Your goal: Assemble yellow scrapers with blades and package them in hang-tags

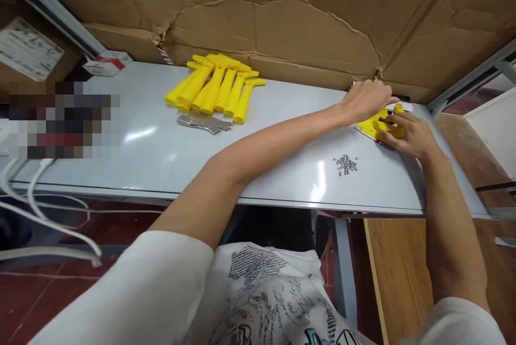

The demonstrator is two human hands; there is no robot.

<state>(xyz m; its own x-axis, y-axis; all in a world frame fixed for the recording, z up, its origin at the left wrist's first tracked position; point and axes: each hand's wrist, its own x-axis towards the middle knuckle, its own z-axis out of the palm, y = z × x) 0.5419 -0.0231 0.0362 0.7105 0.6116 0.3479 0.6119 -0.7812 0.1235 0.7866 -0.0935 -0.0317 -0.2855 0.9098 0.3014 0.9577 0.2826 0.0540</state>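
My left hand (367, 100) reaches across to the far right of the table, fingers curled down beside yellow plastic pieces (368, 126); what they hold is hidden. Close by, my right hand (415, 134) has its fingers bent around a yellow plastic handle (395, 131). A thin metal edge shows under the yellow pieces. Nearer to me lies a small pile of screws (345, 165). Further left, several yellow plastic handles (220, 84) with angled heads lie side by side, and flat metal blades (205, 121) rest in front of them.
Cardboard (258, 28) stands along the back of the white table (282, 167). A small red and white box (107, 63) sits at the back left corner. White cables (52, 216) hang by the left end. A wooden surface (399, 270) lies below the table's right front.
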